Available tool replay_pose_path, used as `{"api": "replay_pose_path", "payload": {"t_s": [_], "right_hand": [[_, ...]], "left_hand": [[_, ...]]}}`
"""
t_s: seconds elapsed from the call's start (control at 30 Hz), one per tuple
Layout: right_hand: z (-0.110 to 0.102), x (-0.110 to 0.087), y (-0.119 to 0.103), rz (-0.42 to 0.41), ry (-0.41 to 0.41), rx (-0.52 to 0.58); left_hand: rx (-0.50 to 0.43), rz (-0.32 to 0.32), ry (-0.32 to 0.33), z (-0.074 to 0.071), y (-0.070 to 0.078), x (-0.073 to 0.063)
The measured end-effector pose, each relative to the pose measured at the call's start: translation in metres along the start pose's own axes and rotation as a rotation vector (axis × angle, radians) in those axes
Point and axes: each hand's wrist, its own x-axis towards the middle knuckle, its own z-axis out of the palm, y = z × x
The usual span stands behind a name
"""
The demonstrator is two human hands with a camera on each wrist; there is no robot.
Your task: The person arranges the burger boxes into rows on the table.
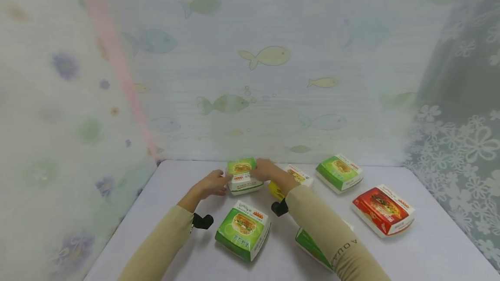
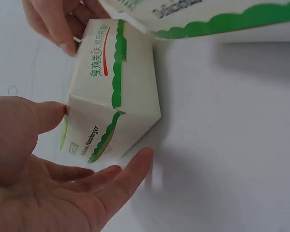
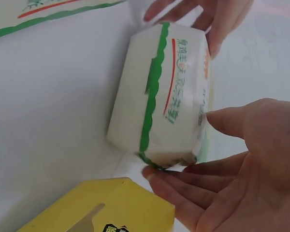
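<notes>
A green-and-white hamburger box [image 1: 243, 180] sits near the table's back edge with a hand at each side. My left hand [image 1: 212, 183] is at its left side; in the left wrist view the thumb touches a corner and the extended fingers [image 2: 128, 176] stand apart from the box. On the other side, my right hand [image 1: 266, 171] holds the box end between thumb and fingers [image 3: 198, 186]. In the right wrist view the white box side [image 3: 157, 92] bears green scalloped trim. Just right of it, a yellow-and-white box [image 1: 297, 175] is partly hidden behind the right forearm.
Nearer me lies a green hamburger box [image 1: 243, 231]; another green box [image 1: 312, 246] is mostly under the right sleeve. A green box [image 1: 339, 173] and a red box [image 1: 383, 210] lie to the right. Patterned curtains [image 1: 250, 77] border the white table [image 1: 175, 246].
</notes>
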Motion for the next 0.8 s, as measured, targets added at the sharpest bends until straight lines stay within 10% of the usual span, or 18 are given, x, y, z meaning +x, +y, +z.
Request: {"api": "replay_pose_path", "payload": {"t_s": [0.8], "right_hand": [[0.008, 0.001, -0.005, 0.023, 0.057, 0.092]], "left_hand": [[-0.094, 0.069, -0.082, -0.012, -0.01, 0.016]]}}
